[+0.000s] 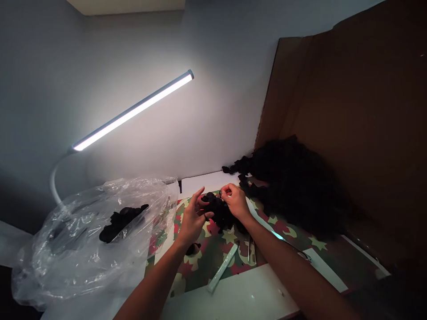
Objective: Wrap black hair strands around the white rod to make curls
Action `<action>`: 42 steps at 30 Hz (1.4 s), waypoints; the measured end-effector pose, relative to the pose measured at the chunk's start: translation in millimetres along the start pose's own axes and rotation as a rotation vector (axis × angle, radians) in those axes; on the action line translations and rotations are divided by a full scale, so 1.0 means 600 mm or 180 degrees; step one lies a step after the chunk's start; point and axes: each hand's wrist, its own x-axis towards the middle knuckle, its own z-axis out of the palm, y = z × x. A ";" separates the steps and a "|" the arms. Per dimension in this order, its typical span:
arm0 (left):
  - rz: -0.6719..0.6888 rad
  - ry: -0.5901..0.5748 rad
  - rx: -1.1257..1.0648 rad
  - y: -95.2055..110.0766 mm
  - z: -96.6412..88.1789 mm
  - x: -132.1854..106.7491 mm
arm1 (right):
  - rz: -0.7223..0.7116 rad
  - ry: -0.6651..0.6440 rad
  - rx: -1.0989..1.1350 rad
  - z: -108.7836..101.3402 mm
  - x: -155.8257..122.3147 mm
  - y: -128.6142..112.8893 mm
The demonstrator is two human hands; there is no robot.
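Note:
A clump of black, bunched, fabric-like pieces (222, 215) lies on a camouflage-patterned sheet (208, 262) between my two hands. My left hand (192, 218) is at the clump's left side with its fingers spread, the fingertips close to the black pieces; I cannot tell whether they touch. At the clump's upper right, the thumb and forefinger of my right hand (236, 202) are pinched together. Whatever small part sits in that pinch is too dark to make out. A small dark piece (192, 249) rests beside my left wrist.
A pale, flat stick-like item (223, 268) lies on the sheet. To the left, a clear plastic bag (76, 258) contains a black bundle (122, 222). A big black heap (293, 186) leans against a cardboard wall (347, 98). A lit tube lamp (133, 111) hangs above.

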 end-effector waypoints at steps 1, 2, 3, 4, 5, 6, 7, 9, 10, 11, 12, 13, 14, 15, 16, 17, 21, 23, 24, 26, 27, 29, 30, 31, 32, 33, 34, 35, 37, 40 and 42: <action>-0.0055 -0.0051 -0.0127 -0.004 -0.003 0.001 | 0.0073 -0.0001 0.0125 0.005 0.001 0.004; -0.0096 -0.0098 -0.0252 -0.009 -0.007 0.003 | 0.0134 -0.0029 0.0255 0.009 0.000 0.007; -0.0117 -0.0141 -0.0363 -0.014 -0.011 0.005 | 0.0178 -0.0068 0.0382 0.012 0.000 0.009; -0.0124 -0.0178 -0.0458 -0.018 -0.016 0.006 | 0.0204 -0.0105 0.0496 0.014 0.000 0.009; -0.0131 -0.0205 -0.0536 -0.023 -0.021 0.007 | 0.0209 -0.0128 0.0588 0.012 0.002 0.008; -0.0153 -0.0223 -0.0600 -0.027 -0.027 0.008 | 0.0196 -0.0141 0.0657 0.006 0.005 0.006; -0.0192 -0.0225 -0.0647 -0.030 -0.032 0.008 | 0.0171 -0.0153 0.0704 -0.003 0.009 0.003; -0.0298 -0.0194 -0.0702 -0.036 -0.043 0.006 | 0.0096 -0.0233 0.0732 -0.027 0.017 -0.004; -0.0347 -0.0163 -0.0722 -0.037 -0.047 0.005 | 0.0059 -0.0332 0.0708 -0.038 0.020 -0.008; -0.0382 -0.0138 -0.0734 -0.038 -0.050 0.004 | 0.0027 -0.0469 0.0655 -0.047 0.020 -0.013; -0.0403 -0.0124 -0.0737 -0.037 -0.050 0.003 | -0.0007 -0.0631 0.0574 -0.052 0.018 -0.017; -0.0413 -0.0115 -0.0733 -0.036 -0.049 0.002 | -0.0050 -0.0793 0.0480 -0.052 0.013 -0.022; -0.0412 -0.0117 -0.0726 -0.034 -0.046 0.001 | -0.0112 -0.0940 0.0378 -0.047 0.005 -0.026; -0.0393 -0.0126 -0.0711 -0.032 -0.042 0.001 | -0.0189 -0.1063 0.0265 -0.039 -0.003 -0.031; -0.0356 -0.0146 -0.0683 -0.029 -0.037 0.000 | -0.0278 -0.1151 0.0155 -0.028 -0.013 -0.034; -0.0315 -0.0172 -0.0640 -0.026 -0.032 0.000 | -0.0385 -0.1192 0.0033 -0.015 -0.022 -0.037; -0.0255 -0.0225 -0.0338 -0.015 -0.014 0.002 | -0.0603 -0.1023 -0.0222 0.027 -0.048 -0.038; -0.0237 -0.0174 -0.0184 -0.011 -0.004 0.002 | -0.0547 -0.0855 -0.0272 0.038 -0.050 -0.031; -0.0202 -0.0138 -0.0119 -0.009 0.001 0.001 | -0.0489 -0.0746 -0.0298 0.041 -0.047 -0.025; -0.0065 -0.0057 -0.0004 -0.006 0.013 -0.002 | -0.0344 -0.0479 -0.0347 0.040 -0.034 -0.011; 0.0041 -0.0023 0.0062 -0.004 0.019 -0.006 | -0.0267 -0.0342 -0.0366 0.036 -0.024 -0.002; 0.0260 -0.0003 0.0151 -0.003 0.028 -0.014 | -0.0122 -0.0064 -0.0380 0.018 0.001 0.014; 0.0329 -0.0008 0.0148 -0.003 0.030 -0.018 | -0.0052 0.0039 -0.0366 0.005 0.014 0.021; 0.0355 -0.0016 0.0107 -0.004 0.029 -0.020 | 0.0003 0.0097 -0.0336 -0.009 0.025 0.027; 0.0336 -0.0024 0.0027 -0.006 0.027 -0.022 | 0.0047 0.0098 -0.0295 -0.022 0.033 0.030; 0.0284 -0.0024 -0.0076 -0.008 0.022 -0.022 | 0.0086 0.0044 -0.0244 -0.034 0.038 0.032; 0.0219 -0.0020 -0.0177 -0.011 0.017 -0.021 | 0.0115 -0.0074 -0.0185 -0.042 0.040 0.031; 0.0153 -0.0018 -0.0258 -0.014 0.011 -0.019 | 0.0129 -0.0219 -0.0133 -0.047 0.038 0.030; 0.0044 -0.0043 -0.0341 -0.019 0.000 -0.016 | 0.0119 -0.0555 -0.0067 -0.047 0.026 0.022; -0.0003 -0.0123 -0.0263 -0.020 -0.009 -0.013 | 0.0030 -0.0966 -0.0125 -0.030 0.002 0.005; 0.0049 -0.0107 -0.0146 -0.018 -0.011 -0.012 | -0.0066 -0.1121 -0.0257 -0.018 -0.014 -0.009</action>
